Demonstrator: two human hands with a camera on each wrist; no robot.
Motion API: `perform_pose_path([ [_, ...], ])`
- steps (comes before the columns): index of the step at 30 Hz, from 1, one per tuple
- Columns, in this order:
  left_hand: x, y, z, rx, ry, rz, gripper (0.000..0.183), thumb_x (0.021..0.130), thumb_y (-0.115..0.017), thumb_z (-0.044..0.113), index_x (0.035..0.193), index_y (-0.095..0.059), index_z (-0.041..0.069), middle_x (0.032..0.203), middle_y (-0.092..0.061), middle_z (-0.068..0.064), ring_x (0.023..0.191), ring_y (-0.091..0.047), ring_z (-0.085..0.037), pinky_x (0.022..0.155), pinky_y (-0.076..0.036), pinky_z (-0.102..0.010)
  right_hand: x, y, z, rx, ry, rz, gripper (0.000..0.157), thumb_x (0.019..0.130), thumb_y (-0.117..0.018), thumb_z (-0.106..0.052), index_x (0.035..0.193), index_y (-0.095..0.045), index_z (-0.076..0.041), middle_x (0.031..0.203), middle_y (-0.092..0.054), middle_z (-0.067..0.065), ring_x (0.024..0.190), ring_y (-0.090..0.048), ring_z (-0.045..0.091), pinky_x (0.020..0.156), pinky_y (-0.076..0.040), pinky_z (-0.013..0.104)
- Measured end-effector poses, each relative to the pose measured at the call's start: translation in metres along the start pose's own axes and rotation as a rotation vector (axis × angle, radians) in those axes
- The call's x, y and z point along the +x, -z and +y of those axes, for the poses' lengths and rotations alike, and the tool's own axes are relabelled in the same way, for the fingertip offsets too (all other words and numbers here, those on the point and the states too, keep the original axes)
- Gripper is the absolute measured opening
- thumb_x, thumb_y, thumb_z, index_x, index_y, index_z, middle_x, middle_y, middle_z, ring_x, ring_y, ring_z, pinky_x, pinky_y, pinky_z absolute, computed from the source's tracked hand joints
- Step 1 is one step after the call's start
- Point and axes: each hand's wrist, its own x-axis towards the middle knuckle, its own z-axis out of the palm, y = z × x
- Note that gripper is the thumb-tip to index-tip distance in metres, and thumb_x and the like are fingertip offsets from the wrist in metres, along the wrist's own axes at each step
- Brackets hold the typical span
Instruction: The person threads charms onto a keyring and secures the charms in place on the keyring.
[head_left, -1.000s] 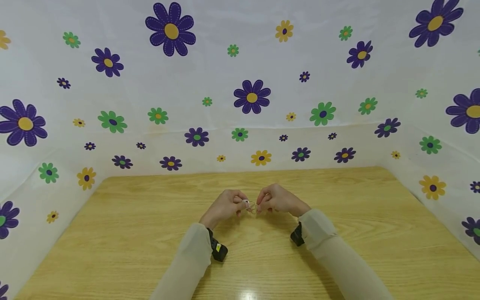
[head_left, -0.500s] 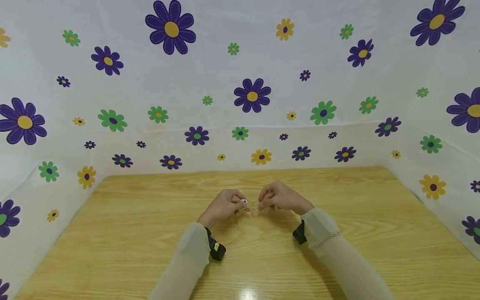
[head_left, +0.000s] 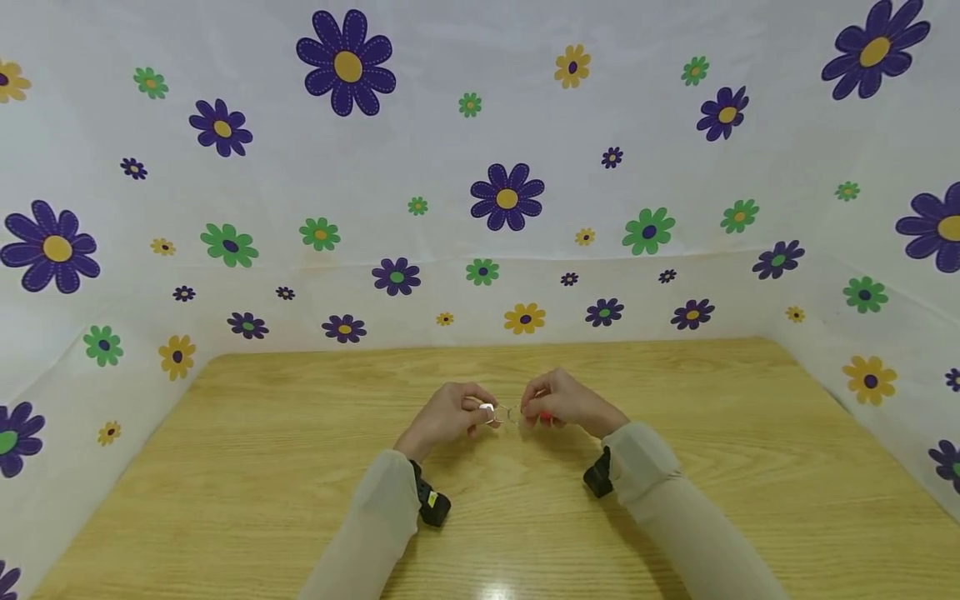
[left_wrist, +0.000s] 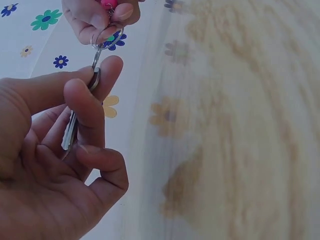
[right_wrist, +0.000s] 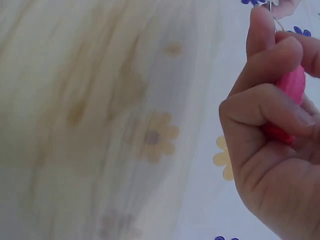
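Observation:
Over the middle of the table, my left hand (head_left: 444, 414) pinches a silver key (left_wrist: 70, 131) by its head between thumb and fingers. The blade points back toward the palm in the left wrist view. A thin metal key ring (left_wrist: 121, 36) spans the small gap between the two hands, linked to the key. My right hand (head_left: 566, 400) pinches the far side of this ring with thumb and fingertips. Its curled fingers also enclose a bright pink key fob (right_wrist: 293, 85), partly hidden. How the ring's ends lie under the right fingertips cannot be made out.
Both hands are above a wood-grain table (head_left: 300, 467). A white cloth (head_left: 420, 150) printed with purple, green and yellow flowers encloses its back and sides. A black wrist camera (head_left: 433, 505) sits on the left wrist, another camera (head_left: 597, 475) on the right.
The right hand has shifted slightly right, away from the left, and the gap with the ring is a little wider. The pink fob now shows under the right fingers.

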Motion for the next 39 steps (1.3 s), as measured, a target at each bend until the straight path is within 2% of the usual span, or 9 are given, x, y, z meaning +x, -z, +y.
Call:
perform_pose_path([
  [6, -0.0012, -0.0012, 0.0015, -0.011, -0.016, 0.008, 0.014, 0.099, -0.060, -0.002, 0.110, -0.067, -0.007, 0.085, -0.076, -0.015, 0.052, -0.046, -0.012, 0.052, -0.033, -0.022, -0.0004, -0.0031, -0.0013, 0.104, -0.019, 0.043, 0.012, 0.094, -0.058, -0.001, 0.092, -0.063, 0.010, 0.076, -0.068, 0.010, 0.059, -0.047, 0.011, 0.053, -0.036, 0.022],
  [11, -0.0027, -0.0030, 0.0022, -0.007, -0.044, -0.029, 0.013, 0.099, -0.059, -0.003, 0.109, -0.067, -0.007, 0.087, -0.075, -0.018, 0.052, -0.043, -0.012, 0.052, -0.033, -0.022, 0.0011, -0.0053, -0.0017, 0.092, -0.016, 0.074, 0.010, 0.095, -0.057, 0.001, 0.093, -0.062, 0.010, 0.072, -0.065, 0.007, 0.058, -0.046, 0.011, 0.052, -0.035, 0.021],
  [16, -0.0012, -0.0027, 0.0021, 0.001, -0.056, -0.023, 0.015, 0.100, -0.059, -0.001, 0.112, -0.067, -0.007, 0.087, -0.075, -0.016, 0.053, -0.044, -0.013, 0.051, -0.033, -0.023, 0.0000, -0.0038, -0.0017, 0.070, 0.014, 0.042, 0.014, 0.095, -0.055, 0.002, 0.097, -0.064, 0.012, 0.075, -0.064, 0.010, 0.058, -0.045, 0.012, 0.052, -0.035, 0.022],
  [23, -0.0001, -0.0004, 0.0021, 0.003, -0.017, 0.022, 0.020, 0.100, -0.061, 0.002, 0.119, -0.067, -0.002, 0.087, -0.076, -0.014, 0.053, -0.047, -0.015, 0.052, -0.034, -0.023, -0.0016, -0.0015, 0.0007, 0.078, 0.032, -0.034, 0.017, 0.099, -0.058, -0.004, 0.096, -0.063, 0.012, 0.078, -0.064, 0.009, 0.061, -0.046, 0.011, 0.054, -0.036, 0.022],
  [26, -0.0004, 0.0000, 0.0030, 0.011, -0.010, 0.029, 0.018, 0.100, -0.062, 0.003, 0.117, -0.068, -0.002, 0.087, -0.076, -0.013, 0.053, -0.047, -0.015, 0.051, -0.034, -0.023, -0.0014, -0.0019, 0.0018, 0.116, 0.034, -0.040, 0.018, 0.101, -0.056, -0.005, 0.097, -0.062, 0.012, 0.078, -0.065, 0.010, 0.061, -0.048, 0.011, 0.055, -0.037, 0.022],
  [35, 0.0004, -0.0006, 0.0036, 0.013, -0.024, 0.031, 0.015, 0.100, -0.063, 0.002, 0.113, -0.069, -0.001, 0.087, -0.076, -0.016, 0.050, -0.044, -0.015, 0.051, -0.032, -0.024, -0.0006, -0.0064, -0.0001, 0.287, -0.028, 0.041, 0.016, 0.103, -0.052, -0.004, 0.098, -0.063, 0.007, 0.082, -0.068, 0.010, 0.060, -0.050, 0.008, 0.055, -0.042, 0.018],
  [39, 0.0010, -0.0013, 0.0018, 0.011, -0.024, 0.023, 0.016, 0.100, -0.062, 0.003, 0.114, -0.069, -0.001, 0.087, -0.076, -0.016, 0.050, -0.043, -0.013, 0.051, -0.032, -0.024, -0.0007, -0.0053, 0.0015, 0.300, -0.022, 0.027, 0.015, 0.103, -0.052, -0.003, 0.101, -0.064, 0.006, 0.084, -0.067, 0.010, 0.060, -0.050, 0.007, 0.055, -0.042, 0.018],
])
